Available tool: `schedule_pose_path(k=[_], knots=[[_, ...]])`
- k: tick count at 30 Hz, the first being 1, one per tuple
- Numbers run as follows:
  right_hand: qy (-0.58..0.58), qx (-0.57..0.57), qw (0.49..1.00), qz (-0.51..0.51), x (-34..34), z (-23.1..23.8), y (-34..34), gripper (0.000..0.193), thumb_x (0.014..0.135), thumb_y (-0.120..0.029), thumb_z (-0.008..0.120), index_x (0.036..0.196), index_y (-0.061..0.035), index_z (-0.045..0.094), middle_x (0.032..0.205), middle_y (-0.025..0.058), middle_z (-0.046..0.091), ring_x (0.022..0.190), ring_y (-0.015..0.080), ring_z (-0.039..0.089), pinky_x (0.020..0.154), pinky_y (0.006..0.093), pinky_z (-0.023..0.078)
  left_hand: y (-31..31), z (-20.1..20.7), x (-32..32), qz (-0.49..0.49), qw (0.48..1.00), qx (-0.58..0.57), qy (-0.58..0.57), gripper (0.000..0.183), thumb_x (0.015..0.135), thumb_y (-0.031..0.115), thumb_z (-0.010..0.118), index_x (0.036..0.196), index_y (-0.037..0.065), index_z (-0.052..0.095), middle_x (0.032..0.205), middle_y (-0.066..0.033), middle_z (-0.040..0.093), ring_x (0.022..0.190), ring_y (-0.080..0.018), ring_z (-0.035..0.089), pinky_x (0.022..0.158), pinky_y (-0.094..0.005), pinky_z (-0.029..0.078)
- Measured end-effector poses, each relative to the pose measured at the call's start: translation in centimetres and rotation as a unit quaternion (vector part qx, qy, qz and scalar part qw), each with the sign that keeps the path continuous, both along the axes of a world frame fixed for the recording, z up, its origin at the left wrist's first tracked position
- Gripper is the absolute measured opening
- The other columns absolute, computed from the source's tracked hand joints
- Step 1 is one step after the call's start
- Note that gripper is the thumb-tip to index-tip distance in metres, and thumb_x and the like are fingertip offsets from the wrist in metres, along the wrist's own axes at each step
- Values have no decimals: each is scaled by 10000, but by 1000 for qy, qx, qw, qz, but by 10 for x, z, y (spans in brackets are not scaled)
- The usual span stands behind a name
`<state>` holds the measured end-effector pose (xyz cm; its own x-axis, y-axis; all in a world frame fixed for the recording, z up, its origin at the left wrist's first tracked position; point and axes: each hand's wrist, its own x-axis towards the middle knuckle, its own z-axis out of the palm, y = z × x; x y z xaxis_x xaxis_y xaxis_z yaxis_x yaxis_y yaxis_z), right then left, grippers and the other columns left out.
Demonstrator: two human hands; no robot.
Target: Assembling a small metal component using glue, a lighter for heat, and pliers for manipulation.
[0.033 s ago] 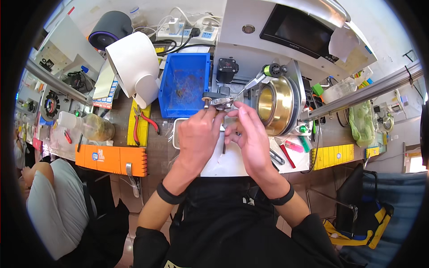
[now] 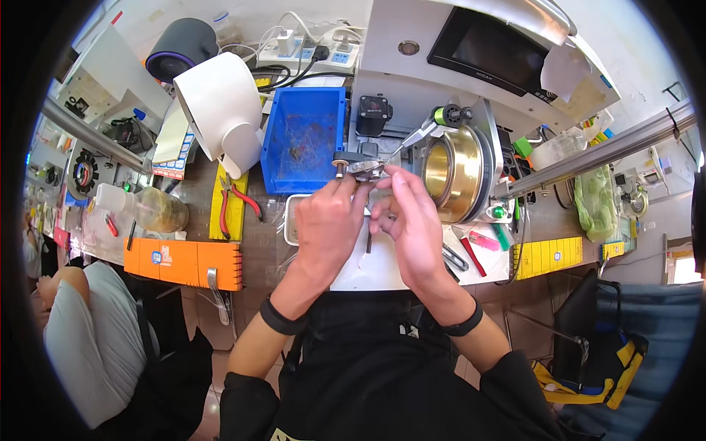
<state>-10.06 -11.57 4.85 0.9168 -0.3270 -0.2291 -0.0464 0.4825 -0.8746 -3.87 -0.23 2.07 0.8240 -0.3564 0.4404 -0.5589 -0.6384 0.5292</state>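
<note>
A small, angular mechanism [image 2: 365, 170] of shiny metal sits between a smooth blue plastic bin [image 2: 304, 184] and a polished, round gold-coloured drum [image 2: 440, 170]. It lies just beyond the fingertips: the left hand [image 2: 322, 226] has its fingers curled at the near side, the right hand [image 2: 413, 229] loosely bent; whether either grips anything, I cannot tell
</note>
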Motion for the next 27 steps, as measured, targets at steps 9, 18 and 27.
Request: schedule_pose_path(k=[9,18,27], knots=[[-57,13,993,-102,19,-14,10,184,1051,-210,529,1135,-50,562,879,-15,497,785,71,476,652,258,438,-6,-5,7,3,995,-84,46,182,831,127,716,750,-33,685,711,-201,668,629,-362,654,567,-430,502],[-58,-26,993,-96,24,-13,9,145,1048,-198,537,1067,-58,569,801,-48,468,690,29,422,576,207,372,-13,-10,6,6,935,-266,235,224,849,169,743,830,-54,725,725,-214,703,617,-303,711,593,-341,532],[-72,-44,989,-119,26,-17,9,118,1056,-172,508,1053,-60,544,786,-53,463,632,5,367,518,186,307,5,50,8,-5,974,-209,87,231,830,79,770,1042,7,711,792,-72,723,735,-124,669,736,-276,519]])
